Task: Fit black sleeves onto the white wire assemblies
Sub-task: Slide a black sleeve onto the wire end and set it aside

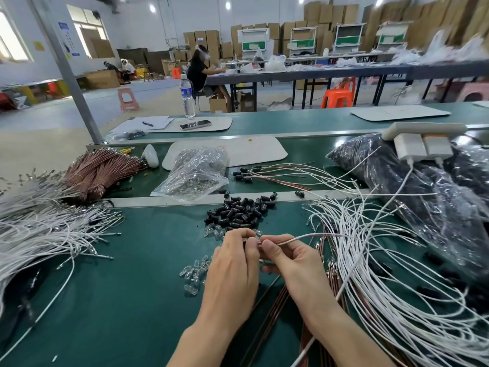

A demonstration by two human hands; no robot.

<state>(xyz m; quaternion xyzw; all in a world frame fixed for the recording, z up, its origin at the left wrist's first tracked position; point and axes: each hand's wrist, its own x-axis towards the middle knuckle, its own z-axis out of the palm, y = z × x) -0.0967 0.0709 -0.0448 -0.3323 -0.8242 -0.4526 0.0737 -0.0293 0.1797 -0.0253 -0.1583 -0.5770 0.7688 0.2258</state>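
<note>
My left hand (232, 263) and my right hand (288, 256) meet fingertip to fingertip over the green bench. The right hand pinches the end of a white wire (304, 237) that runs off to the right. The left hand's fingers curl around a small part, mostly hidden; a sliver of black shows at its fingertips. A pile of black sleeves (242, 211) lies just beyond the hands. Small clear bulbs (194, 274) are scattered left of the hands. A big loose heap of white wire assemblies (391, 263) spreads to the right.
Another heap of white wires (39, 231) lies at the left, with brown wire bundles (100, 170) behind it. A clear bag of parts (195, 173) and finished wires with black sleeves (264, 174) sit on the middle belt. A large bag of black parts (412, 186) sits at right.
</note>
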